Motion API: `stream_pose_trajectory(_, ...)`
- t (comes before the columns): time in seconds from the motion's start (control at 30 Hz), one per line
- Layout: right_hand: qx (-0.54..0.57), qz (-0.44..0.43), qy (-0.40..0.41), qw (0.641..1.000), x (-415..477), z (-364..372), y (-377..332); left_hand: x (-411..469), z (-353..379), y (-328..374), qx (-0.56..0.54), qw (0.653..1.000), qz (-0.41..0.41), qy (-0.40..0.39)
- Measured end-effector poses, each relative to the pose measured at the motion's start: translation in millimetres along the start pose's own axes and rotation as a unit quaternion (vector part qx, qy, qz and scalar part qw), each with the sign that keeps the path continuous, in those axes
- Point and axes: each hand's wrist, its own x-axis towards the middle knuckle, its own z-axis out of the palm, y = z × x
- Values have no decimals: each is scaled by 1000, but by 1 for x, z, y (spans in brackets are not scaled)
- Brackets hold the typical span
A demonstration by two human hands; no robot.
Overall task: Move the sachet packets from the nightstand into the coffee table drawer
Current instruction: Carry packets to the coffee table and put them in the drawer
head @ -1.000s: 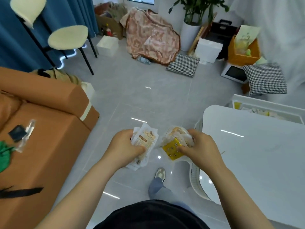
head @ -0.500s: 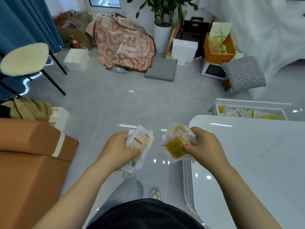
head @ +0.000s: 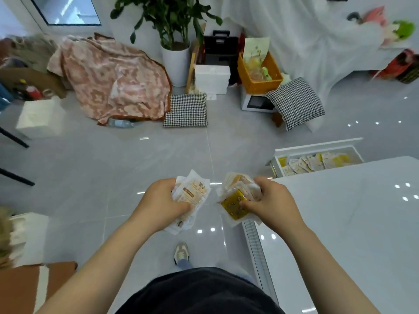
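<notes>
White coffee table (head: 351, 223) right; houndstooth cushion (head: 186, 109), potted plant (head: 175, 62) beyond.

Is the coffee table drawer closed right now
No, the drawer stands pulled open beyond the white table, with sachet packets already lying inside it.

I'm looking down into what is reading as a home living room. A leafy potted plant (head: 174, 30) is standing by the wall. One houndstooth cushion (head: 186, 109) is lying on the glossy grey tiled floor (head: 102, 168), and another (head: 294, 103) is leaning nearby. A pink patterned blanket (head: 113, 80) is sprawling over a heap. A brown sofa corner (head: 20, 288) is showing at lower left, and a low white counter (head: 353, 223) is filling the right.
</notes>
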Motion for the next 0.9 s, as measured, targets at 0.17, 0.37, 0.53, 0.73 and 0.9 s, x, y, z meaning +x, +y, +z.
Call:
stream_pose_trajectory(0.17, 54, 48, 27, 997, 46, 2, -15, 68, -21, 19, 26, 998, 28, -39)
stream_pose_trajectory(0.37, 60, 94, 42, 993, 111, -20, 8, 152, -20, 67, 55, 994, 57, -79)
stream_pose_trajectory(0.53, 86, 117, 72, 987, 178, -59, 33, 222, -14, 119, 86, 990, 69, -92)
stream_pose_trajectory(0.73, 99, 158, 95, 978, 235, -98, 69, 292, 5, 182, 120, 980, 107, -115)
stream_pose_trajectory(0.9, 111, 208, 111, 965, 261, -114, 94, 345, 22, 215, 149, 968, 117, -164)
